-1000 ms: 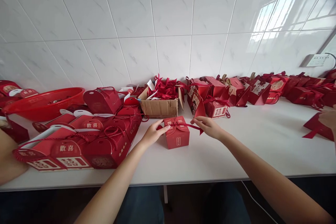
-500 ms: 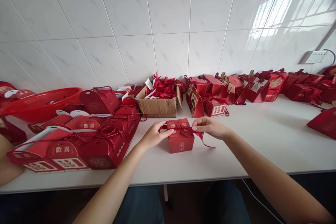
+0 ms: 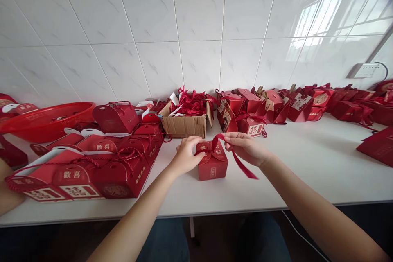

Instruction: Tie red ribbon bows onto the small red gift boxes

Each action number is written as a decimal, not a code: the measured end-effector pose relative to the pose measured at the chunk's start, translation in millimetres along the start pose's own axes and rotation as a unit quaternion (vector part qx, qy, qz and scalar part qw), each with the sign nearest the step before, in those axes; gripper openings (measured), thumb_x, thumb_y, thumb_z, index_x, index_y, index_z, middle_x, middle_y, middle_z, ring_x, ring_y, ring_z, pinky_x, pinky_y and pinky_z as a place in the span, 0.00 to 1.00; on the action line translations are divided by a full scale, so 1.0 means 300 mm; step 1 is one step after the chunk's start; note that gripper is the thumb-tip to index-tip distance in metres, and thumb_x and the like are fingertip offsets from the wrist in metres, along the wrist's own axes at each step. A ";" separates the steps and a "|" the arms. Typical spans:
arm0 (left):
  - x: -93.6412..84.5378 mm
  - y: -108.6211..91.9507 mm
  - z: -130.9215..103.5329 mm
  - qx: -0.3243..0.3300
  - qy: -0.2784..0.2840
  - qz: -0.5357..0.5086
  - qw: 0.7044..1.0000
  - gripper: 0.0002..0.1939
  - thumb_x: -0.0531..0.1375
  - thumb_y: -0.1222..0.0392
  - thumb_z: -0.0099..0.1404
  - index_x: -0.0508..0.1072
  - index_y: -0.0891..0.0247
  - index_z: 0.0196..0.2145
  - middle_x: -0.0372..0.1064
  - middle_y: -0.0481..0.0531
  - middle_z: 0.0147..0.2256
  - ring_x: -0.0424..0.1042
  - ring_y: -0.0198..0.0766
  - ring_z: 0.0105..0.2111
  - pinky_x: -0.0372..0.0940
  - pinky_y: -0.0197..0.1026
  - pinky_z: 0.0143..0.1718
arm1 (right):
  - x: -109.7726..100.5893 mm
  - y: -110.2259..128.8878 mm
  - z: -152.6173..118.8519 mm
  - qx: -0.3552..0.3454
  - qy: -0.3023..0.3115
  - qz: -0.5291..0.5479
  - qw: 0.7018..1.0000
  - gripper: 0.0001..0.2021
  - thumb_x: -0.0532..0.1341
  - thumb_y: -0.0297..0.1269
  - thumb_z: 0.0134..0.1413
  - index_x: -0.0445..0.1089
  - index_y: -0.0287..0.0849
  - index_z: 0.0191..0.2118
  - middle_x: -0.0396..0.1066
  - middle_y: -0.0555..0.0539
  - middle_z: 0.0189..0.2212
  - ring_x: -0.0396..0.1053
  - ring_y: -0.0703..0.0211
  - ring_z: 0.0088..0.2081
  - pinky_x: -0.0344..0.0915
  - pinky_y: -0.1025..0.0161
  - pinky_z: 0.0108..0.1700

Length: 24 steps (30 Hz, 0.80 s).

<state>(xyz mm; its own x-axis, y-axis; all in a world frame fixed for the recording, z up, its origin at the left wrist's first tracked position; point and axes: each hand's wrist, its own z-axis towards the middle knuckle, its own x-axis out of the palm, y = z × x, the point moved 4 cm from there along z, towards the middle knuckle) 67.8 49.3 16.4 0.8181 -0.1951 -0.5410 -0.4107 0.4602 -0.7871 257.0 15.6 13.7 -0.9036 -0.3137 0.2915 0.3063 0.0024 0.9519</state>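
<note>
A small red gift box (image 3: pixel 213 170) with gold lettering stands on the white table before me. Dark red ribbon (image 3: pixel 245 166) runs across its top, and one tail loops up and hangs to the right. My right hand (image 3: pixel 245 145) pinches this ribbon between thumb and fingers just above the box's right side. At the box's upper left, my left hand (image 3: pixel 186 155) grips it, the thumb on the near side and the fingers behind. The ribbon's left end is hidden by that hand.
Red boxes with cord handles (image 3: pixel 116 172) crowd the left, near a red plastic basin (image 3: pixel 49 120). Behind is a cardboard carton (image 3: pixel 184 126) of ribbons. More red boxes (image 3: pixel 251 102) line the wall rightward. Another person's arm (image 3: pixel 10 190) shows at the left edge.
My right hand has lifted slightly, raising the ribbon into a loop over the box top. My left hand has shifted a little right and closer around the box.
</note>
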 end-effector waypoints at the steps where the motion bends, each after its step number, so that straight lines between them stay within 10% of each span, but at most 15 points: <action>1: 0.007 -0.007 0.004 -0.008 0.004 -0.023 1.000 0.14 0.62 0.65 0.51 0.76 0.58 0.38 0.69 0.55 0.49 0.60 0.52 0.56 0.48 0.55 0.60 | 0.004 0.000 -0.001 0.001 0.006 -0.002 1.000 0.11 0.67 0.40 0.48 0.76 0.41 0.37 0.71 0.49 0.28 0.64 0.64 0.30 0.60 0.63 0.38; 9: 0.063 -0.081 0.036 -0.048 0.059 -0.152 0.985 0.21 0.58 0.43 0.60 0.75 0.64 0.40 0.77 0.56 0.35 0.75 0.46 0.38 0.67 0.44 0.40 | 0.029 -0.010 -0.003 -0.007 0.020 -0.101 0.995 0.19 0.64 0.39 0.53 0.69 0.42 0.50 0.76 0.47 0.33 0.71 0.59 0.35 0.63 0.58 0.45; 16: 0.066 -0.075 0.045 -0.050 -0.001 -0.092 0.994 0.15 0.63 0.46 0.54 0.77 0.62 0.28 0.75 0.52 0.24 0.74 0.46 0.32 0.66 0.45 0.38 | 0.049 -0.033 0.013 -0.019 -0.014 -0.120 0.992 0.19 0.66 0.46 0.48 0.61 0.44 0.42 0.75 0.51 0.26 0.73 0.58 0.32 0.66 0.60 0.37; 24: 0.058 -0.068 0.057 -0.036 -0.031 -0.091 0.995 0.11 0.62 0.52 0.55 0.76 0.63 0.31 0.75 0.53 0.33 0.73 0.43 0.36 0.66 0.42 0.38 | 0.040 -0.069 0.043 -0.019 -0.062 -0.189 0.980 0.17 0.64 0.48 0.48 0.66 0.41 0.38 0.74 0.48 0.27 0.72 0.58 0.30 0.66 0.62 0.32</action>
<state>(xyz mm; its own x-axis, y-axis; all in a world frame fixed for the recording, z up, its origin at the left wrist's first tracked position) 97.3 51.4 28.0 0.9042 -0.2143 -0.3695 -0.2789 0.3589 -0.8907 235.9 23.9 -1.4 -0.9835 -0.1670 -0.0701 -0.0488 -0.1286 0.9905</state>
